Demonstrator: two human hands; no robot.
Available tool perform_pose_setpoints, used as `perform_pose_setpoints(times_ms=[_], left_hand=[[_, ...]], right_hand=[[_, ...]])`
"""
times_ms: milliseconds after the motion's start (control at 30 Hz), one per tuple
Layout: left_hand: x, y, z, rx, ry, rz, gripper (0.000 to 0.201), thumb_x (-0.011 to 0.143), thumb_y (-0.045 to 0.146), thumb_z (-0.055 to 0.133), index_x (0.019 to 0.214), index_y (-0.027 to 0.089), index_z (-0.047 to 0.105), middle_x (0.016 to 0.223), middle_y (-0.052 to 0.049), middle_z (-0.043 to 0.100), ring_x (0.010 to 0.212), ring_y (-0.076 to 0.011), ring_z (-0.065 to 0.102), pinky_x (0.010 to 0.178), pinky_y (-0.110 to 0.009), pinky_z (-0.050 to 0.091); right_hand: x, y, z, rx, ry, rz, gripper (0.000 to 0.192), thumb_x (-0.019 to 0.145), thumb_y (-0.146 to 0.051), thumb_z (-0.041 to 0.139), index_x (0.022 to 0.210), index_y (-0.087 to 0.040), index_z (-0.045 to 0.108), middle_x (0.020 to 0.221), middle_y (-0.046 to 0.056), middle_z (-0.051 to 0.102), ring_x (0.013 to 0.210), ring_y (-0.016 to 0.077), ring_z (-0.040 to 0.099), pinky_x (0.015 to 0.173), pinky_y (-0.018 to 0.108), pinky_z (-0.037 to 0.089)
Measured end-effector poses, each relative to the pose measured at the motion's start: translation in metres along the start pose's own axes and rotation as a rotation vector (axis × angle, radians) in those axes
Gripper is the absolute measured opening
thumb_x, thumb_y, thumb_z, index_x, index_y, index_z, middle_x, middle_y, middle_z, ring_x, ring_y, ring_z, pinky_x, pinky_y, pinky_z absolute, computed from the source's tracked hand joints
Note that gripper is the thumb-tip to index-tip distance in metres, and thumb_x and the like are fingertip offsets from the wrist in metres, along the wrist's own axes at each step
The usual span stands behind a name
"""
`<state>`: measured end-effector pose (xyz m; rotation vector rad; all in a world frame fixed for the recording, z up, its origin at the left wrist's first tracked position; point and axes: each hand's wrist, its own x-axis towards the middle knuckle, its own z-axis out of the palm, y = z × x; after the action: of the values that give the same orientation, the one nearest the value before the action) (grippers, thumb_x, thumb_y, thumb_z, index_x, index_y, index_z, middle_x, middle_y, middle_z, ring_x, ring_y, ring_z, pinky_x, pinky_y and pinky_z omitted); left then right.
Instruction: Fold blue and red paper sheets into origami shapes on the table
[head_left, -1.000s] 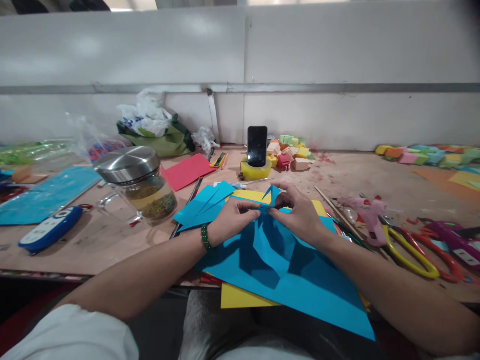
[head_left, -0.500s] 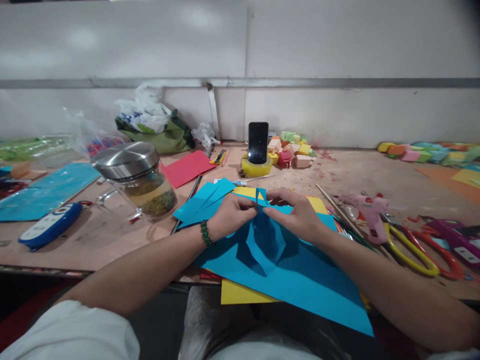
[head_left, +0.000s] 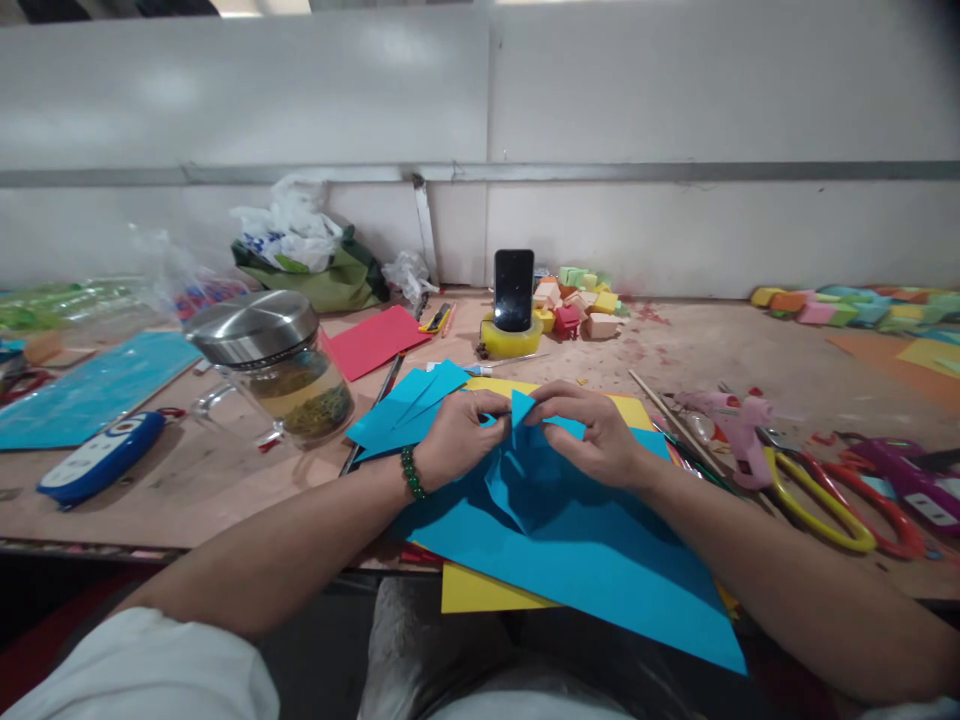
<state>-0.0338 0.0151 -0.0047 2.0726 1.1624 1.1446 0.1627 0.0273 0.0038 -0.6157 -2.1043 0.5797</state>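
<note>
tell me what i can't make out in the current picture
All in the head view:
Folded blue paper: its pinched part, hidden by the left hand and right hand.
Yellow paper: mostly covered by the large blue sheet.
Green bag: its inside, blocked by the white plastic bag.
Purple tool: cut off by the right edge.
</note>
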Motion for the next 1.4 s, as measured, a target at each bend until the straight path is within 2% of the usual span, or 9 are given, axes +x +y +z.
perform_pose_setpoints(times_ms=[167,300,400,500,600,867,1033,1200,1400], left_hand=[[-0.004,0.002,0.002,0.200,0.102,0.159,0.018,0.076,0.013,0.059,0.076,0.021,0.075,0.091,-0.002,0.078,0.086,-0.0184,0.073,0.081,-0.028,0.058],[-0.004,0.003,-0.002,0.301,0.195,0.240,0.018,0.077,0.012,0.059,0.079,0.020,0.075,0.090,-0.003,0.078,0.085,-0.0186,0.074,0.078,-0.028,0.059],[-0.003,0.002,-0.004,0.343,0.259,0.273,0.018,0.077,0.012,0.061,0.081,0.020,0.076,0.090,-0.003,0.078,0.085,-0.0185,0.074,0.078,-0.028,0.059],[-0.003,-0.001,-0.003,0.349,0.256,0.309,0.019,0.077,0.011,0.061,0.082,0.021,0.076,0.091,-0.003,0.078,0.086,-0.0186,0.074,0.077,-0.028,0.059],[-0.004,-0.003,-0.001,0.328,0.234,0.300,0.021,0.076,0.010,0.060,0.084,0.021,0.076,0.093,-0.003,0.078,0.086,-0.0191,0.074,0.078,-0.028,0.059],[-0.003,0.000,-0.003,0.174,0.139,0.229,0.025,0.074,0.008,0.058,0.085,0.023,0.076,0.099,-0.001,0.077,0.089,-0.0184,0.072,0.081,-0.028,0.056],[-0.004,0.002,-0.003,0.205,0.117,0.169,0.016,0.075,0.010,0.061,0.075,0.021,0.073,0.091,-0.003,0.077,0.085,-0.0180,0.071,0.078,-0.027,0.055],[-0.004,0.003,-0.002,0.232,0.149,0.229,0.017,0.076,0.010,0.060,0.076,0.021,0.073,0.089,-0.002,0.076,0.084,-0.0172,0.071,0.077,-0.026,0.056],[-0.005,-0.001,-0.002,0.367,0.200,0.327,0.018,0.078,0.012,0.059,0.082,0.021,0.075,0.092,-0.003,0.077,0.086,-0.0176,0.073,0.078,-0.027,0.058]], right_hand=[[-0.001,-0.005,-0.003,0.107,0.153,0.119,0.004,0.083,-0.023,0.052,0.081,-0.021,0.056,0.087,0.004,0.064,0.085,0.0186,0.061,0.078,0.033,0.050],[-0.003,-0.009,-0.002,0.097,0.286,0.155,0.019,0.087,-0.041,0.057,0.083,-0.023,0.053,0.093,0.006,0.063,0.090,0.0208,0.061,0.080,0.035,0.050],[-0.003,-0.006,0.003,-0.037,0.256,0.146,0.033,0.077,-0.046,0.072,0.096,-0.023,0.057,0.093,0.005,0.067,0.085,0.0219,0.064,0.076,0.037,0.053],[-0.003,-0.001,0.009,-0.178,0.222,0.029,0.034,0.078,-0.033,0.073,0.109,-0.024,0.062,0.104,0.007,0.071,0.094,0.0234,0.067,0.083,0.040,0.055],[-0.002,0.004,0.011,-0.231,0.221,-0.151,0.016,0.087,-0.022,0.062,0.102,-0.026,0.067,0.105,0.007,0.072,0.098,0.0212,0.068,0.085,0.039,0.057],[-0.001,0.005,0.007,-0.241,0.186,-0.319,0.022,0.085,-0.008,0.056,0.094,-0.025,0.067,0.100,0.008,0.072,0.090,0.0172,0.070,0.077,0.031,0.060],[0.000,0.004,0.006,-0.193,0.155,-0.330,0.023,0.081,-0.003,0.054,0.084,-0.024,0.063,0.098,0.005,0.069,0.088,0.0153,0.069,0.075,0.028,0.058],[0.000,0.002,0.004,-0.165,0.102,-0.287,0.022,0.079,-0.003,0.051,0.079,-0.023,0.058,0.096,0.006,0.067,0.087,0.0158,0.067,0.075,0.029,0.056],[-0.003,-0.003,0.000,-0.076,0.158,-0.191,0.019,0.082,-0.008,0.049,0.092,-0.024,0.053,0.101,0.007,0.065,0.096,0.0207,0.064,0.082,0.037,0.054]])
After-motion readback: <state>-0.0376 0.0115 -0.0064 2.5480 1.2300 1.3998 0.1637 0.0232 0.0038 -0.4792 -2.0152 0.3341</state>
